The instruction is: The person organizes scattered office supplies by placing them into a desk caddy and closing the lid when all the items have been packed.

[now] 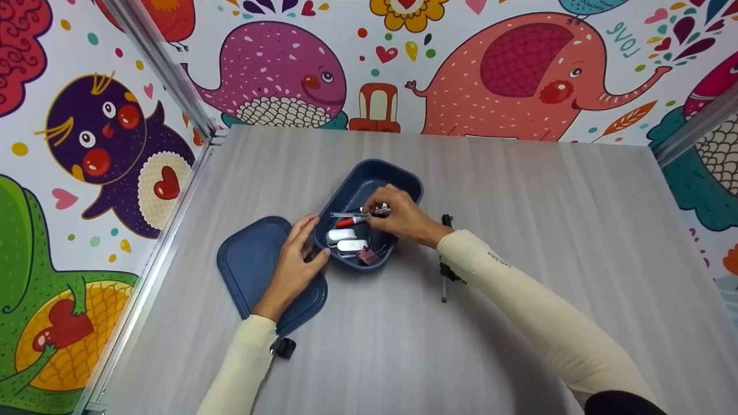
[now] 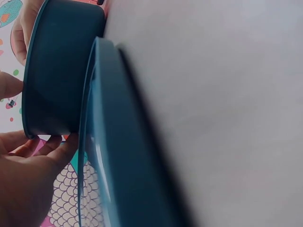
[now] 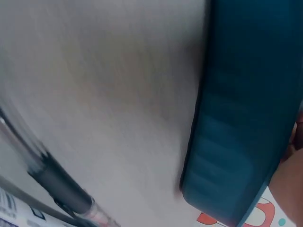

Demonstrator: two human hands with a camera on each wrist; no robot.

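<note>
A dark blue oblong box (image 1: 412,183), lidless, stands on the table. My left hand (image 1: 294,268) rests its spread fingers and thumb against the near left side of the box; the left wrist view shows its fingertips at the wall. Over the box, my right hand (image 1: 398,216) pinches a slim, clear pen-like item (image 1: 346,215). Inside lie a red marker (image 1: 349,222), two white oblong pieces (image 1: 341,234) and a dark pink piece (image 1: 366,255). The blue lid (image 1: 248,259) lies under the left hand. Most right fingertips are hidden in the right wrist view.
A slim black-and-silver item (image 1: 444,288) lies right of the box, partly hidden by the right sleeve. A dark pen-like item (image 3: 61,182) shows blurred in the right wrist view. Patterned walls (image 1: 288,75) and a metal rail (image 1: 155,271) border the grey table (image 1: 548,230).
</note>
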